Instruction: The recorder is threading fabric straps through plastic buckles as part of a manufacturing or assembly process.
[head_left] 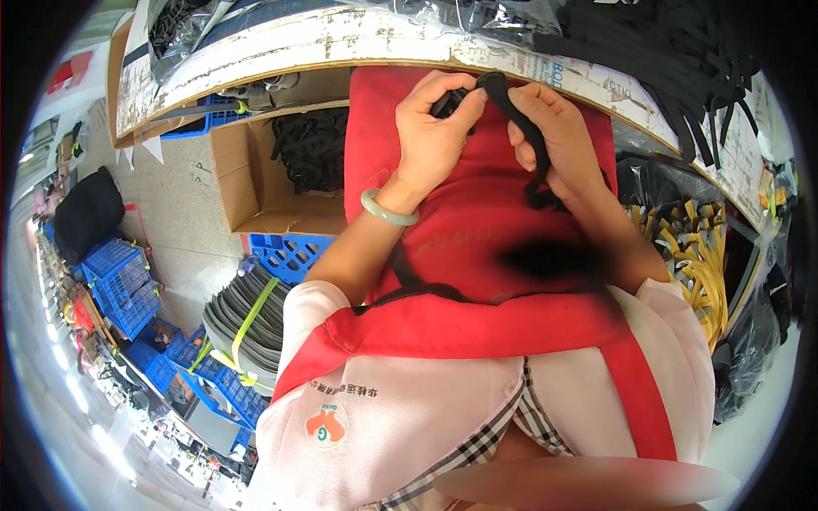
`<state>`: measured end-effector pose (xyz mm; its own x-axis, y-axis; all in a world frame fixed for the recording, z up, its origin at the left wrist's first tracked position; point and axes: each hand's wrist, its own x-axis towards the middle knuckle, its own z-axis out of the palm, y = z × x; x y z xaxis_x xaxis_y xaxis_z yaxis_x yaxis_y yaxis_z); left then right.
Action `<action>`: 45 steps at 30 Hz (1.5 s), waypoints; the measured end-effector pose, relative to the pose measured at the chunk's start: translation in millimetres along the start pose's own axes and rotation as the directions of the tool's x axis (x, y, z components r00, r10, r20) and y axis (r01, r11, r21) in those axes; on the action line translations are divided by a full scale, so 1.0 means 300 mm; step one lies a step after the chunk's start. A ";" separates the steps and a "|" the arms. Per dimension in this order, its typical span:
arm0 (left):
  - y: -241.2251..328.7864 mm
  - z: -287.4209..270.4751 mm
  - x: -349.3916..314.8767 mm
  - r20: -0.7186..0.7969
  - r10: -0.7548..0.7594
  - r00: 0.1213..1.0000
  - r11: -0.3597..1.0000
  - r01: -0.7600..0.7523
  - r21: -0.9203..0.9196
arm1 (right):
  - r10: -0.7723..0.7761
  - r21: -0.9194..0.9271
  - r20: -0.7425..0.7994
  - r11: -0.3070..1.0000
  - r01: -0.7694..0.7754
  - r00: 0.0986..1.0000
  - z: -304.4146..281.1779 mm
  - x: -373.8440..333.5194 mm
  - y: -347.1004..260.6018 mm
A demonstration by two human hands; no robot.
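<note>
My left hand (437, 128) is closed, thumb against fingers, around a small black buckle-like piece (449, 103). Its exact kind is partly hidden by the fingers. A black webbing strap (521, 121) starts at my left thumb tip, bends over and passes along the inside of my right hand (558, 132). The right thumb and fingers are closed on this strap, and its lower part hangs below the palm over my red apron (460, 204). Both hands are close together, just in front of the worktable's edge.
The worn white worktable (298, 43) curves across the front, with a pile of black straps (656, 51) at its right. A cardboard box (243, 170) of black pieces stands at left. Blue crates (123, 285) and a coiled grey bundle (247, 315) lie left; yellow straps (703, 264) hang right.
</note>
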<state>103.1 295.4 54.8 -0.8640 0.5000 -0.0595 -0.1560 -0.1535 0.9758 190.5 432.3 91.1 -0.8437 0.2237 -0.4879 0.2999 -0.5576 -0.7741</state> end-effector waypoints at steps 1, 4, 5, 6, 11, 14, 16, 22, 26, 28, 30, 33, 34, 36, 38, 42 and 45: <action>-0.010 -0.002 0.005 0.004 -0.001 1.000 1.000 0.001 0.000 | -0.053 0.074 -0.006 0.996 0.054 0.999 0.005 0.001 0.006; -0.026 -0.012 0.019 -0.004 0.173 0.985 0.973 -0.170 0.154 | -0.078 0.111 -0.046 0.990 0.083 0.996 0.040 -0.002 0.011; -0.016 -0.016 0.024 0.008 0.241 0.971 0.950 -0.237 0.203 | -0.077 0.112 -0.046 0.990 0.082 0.996 0.044 0.001 0.012; -0.011 -0.019 0.027 0.023 0.307 0.952 0.920 -0.302 0.251 | -0.112 0.125 -0.041 0.985 0.117 0.993 0.046 0.008 0.012; -0.020 -0.022 0.031 0.051 0.404 0.913 0.858 -0.398 0.323 | -0.256 0.113 -0.013 0.960 0.255 0.967 0.056 0.009 0.015; -0.033 -0.016 0.022 0.043 0.371 0.928 0.878 -0.365 0.310 | -0.382 -0.093 0.016 0.920 0.382 0.924 0.068 0.007 0.017; -0.036 -0.013 0.020 0.040 0.352 0.935 0.892 -0.348 0.289 | -0.336 -0.073 0.042 0.938 0.339 0.941 0.045 0.030 0.038; -0.035 -0.039 0.023 0.031 0.366 0.930 0.869 -0.354 0.346 | -0.248 -0.114 0.013 0.962 0.248 0.969 0.044 0.032 0.049; -0.044 -0.034 0.017 0.186 0.522 0.832 0.747 -0.551 0.372 | -0.252 -0.072 0.040 0.964 0.254 0.967 0.001 0.070 0.041; -0.047 -0.051 0.001 0.153 0.364 0.919 0.866 -0.395 0.308 | 0.045 0.044 0.202 0.997 -0.055 0.978 -0.037 0.086 0.030; -0.034 -0.071 -0.013 0.129 0.189 0.973 0.947 -0.215 0.237 | 0.030 -0.002 0.155 1.000 -0.030 0.987 -0.028 0.077 0.014; -0.010 -0.092 -0.017 0.170 -0.442 0.881 0.785 0.471 -0.402 | -0.123 -0.180 0.102 0.974 0.140 0.987 -0.013 0.072 0.036; -0.011 -0.094 -0.011 0.235 -0.493 0.838 0.710 0.543 -0.448 | -0.255 -0.305 0.115 0.911 0.278 0.960 -0.010 0.072 0.051; -0.002 -0.087 0.001 0.267 -0.533 0.803 0.666 0.593 -0.454 | -0.473 -0.519 0.187 0.697 0.496 0.861 -0.015 0.068 0.066; 0.029 -0.068 -0.001 0.223 -0.529 0.819 0.704 0.571 -0.423 | -0.624 -0.572 0.338 0.458 0.681 0.704 0.015 0.026 0.049; 0.064 -0.060 -0.015 0.080 -0.419 0.904 0.858 0.424 -0.290 | -0.480 -0.424 0.164 0.755 0.501 0.862 0.063 -0.053 -0.006; 0.044 -0.066 -0.015 0.028 -0.370 0.929 0.902 0.366 -0.231 | -0.216 -0.483 0.109 0.841 0.242 0.970 -0.009 0.002 0.011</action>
<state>95.4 274.4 63.8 -0.7316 0.5446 -0.4100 -0.5671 -0.1524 0.8094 192.2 432.8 87.3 -0.9320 0.2505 -0.2620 0.2633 -0.0287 -0.9643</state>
